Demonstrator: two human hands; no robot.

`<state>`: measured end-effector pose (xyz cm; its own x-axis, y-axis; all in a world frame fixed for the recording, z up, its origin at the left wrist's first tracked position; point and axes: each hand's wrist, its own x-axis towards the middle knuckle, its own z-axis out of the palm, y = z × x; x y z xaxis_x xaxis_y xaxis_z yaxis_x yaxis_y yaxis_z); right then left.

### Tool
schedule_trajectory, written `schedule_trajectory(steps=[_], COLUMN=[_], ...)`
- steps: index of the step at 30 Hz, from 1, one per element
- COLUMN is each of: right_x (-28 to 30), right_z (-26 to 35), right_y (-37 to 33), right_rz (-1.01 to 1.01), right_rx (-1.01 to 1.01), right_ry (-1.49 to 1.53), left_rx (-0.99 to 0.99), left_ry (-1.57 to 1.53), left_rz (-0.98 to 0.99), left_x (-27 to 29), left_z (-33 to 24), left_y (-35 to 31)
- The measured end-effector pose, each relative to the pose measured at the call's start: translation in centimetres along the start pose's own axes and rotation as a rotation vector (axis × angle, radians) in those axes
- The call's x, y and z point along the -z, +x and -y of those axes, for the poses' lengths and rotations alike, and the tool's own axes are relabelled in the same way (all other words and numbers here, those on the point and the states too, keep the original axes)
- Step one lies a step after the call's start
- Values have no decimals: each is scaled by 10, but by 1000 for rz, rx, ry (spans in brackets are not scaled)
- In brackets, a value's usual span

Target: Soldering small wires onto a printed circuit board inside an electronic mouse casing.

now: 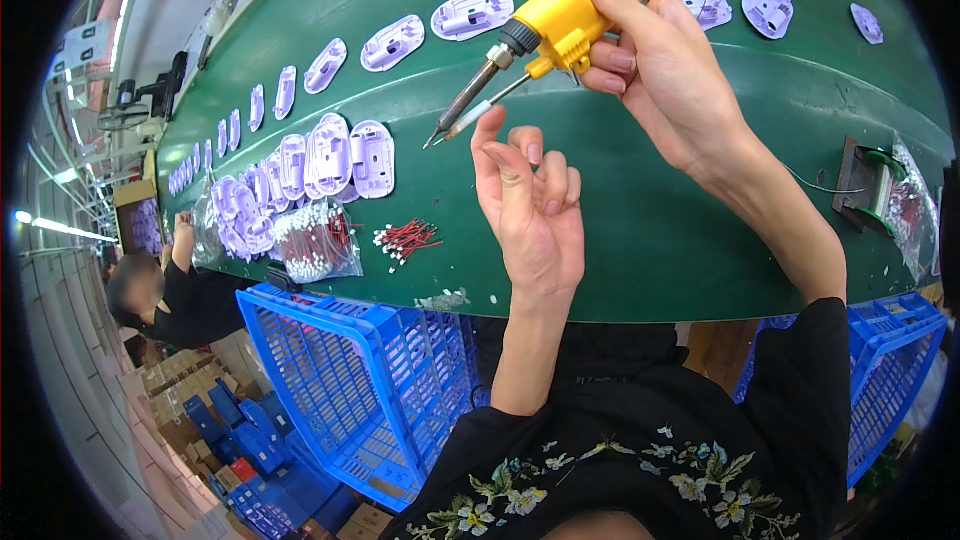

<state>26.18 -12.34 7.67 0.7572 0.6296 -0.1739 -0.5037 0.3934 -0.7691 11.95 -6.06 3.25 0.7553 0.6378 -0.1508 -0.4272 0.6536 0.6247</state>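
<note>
Yellow plastic soldering gun (pixel 555 20) is up over the dark green bench top (pixel 640 250), grey metal tip (pixel 468 95) slanting down-left. Right hand (pixel 675 75) grasps its body, thumb on top, fingers wrapped below. Left hand (pixel 535 215) has half-curled fingers, clasping nothing I can see; index is right by the thin white guide tube (pixel 468 121), can't tell if touching. I'd treat the tip as hot: steer the guide by its rear, fingertips clear of the metal, right wrist steady. Room: bare green right of the left forearm; pale purple plastic shells (pixel 374 160) pile up left, loose red wires with white connectors (pixel 408 238) nearer the front edge. Watch slack on the thin wire (pixel 815 185) toward the green-flanged spool (pixel 882 185) at right. Blue plastic crate (pixel 375 330) sits below the edge, left.
</note>
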Motion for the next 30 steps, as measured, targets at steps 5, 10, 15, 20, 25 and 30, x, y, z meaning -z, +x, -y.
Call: schedule_trajectory(steps=[5, 10, 15, 20, 25, 30], right_x=[4, 8, 15, 34, 29, 16], right_z=[34, 96, 125, 150, 150, 127], right_y=[8, 0, -10, -21, -21, -16], right_rz=[331, 11, -335, -9, -121, -258], right_rx=[76, 346, 731, 809, 792, 857], right_ry=[284, -241, -516, -379, -404, -474], left_rx=[-19, 63, -316, -825, -735, -874], left_ry=[447, 1068, 1598, 1729, 1810, 1670], left_rz=[68, 233, 449, 501, 672, 690], left_x=[-10, -31, -65, -81, -75, -51], left_z=[3, 2, 43, 112, 126, 60], left_y=[-4, 4, 45, 115, 142, 89])
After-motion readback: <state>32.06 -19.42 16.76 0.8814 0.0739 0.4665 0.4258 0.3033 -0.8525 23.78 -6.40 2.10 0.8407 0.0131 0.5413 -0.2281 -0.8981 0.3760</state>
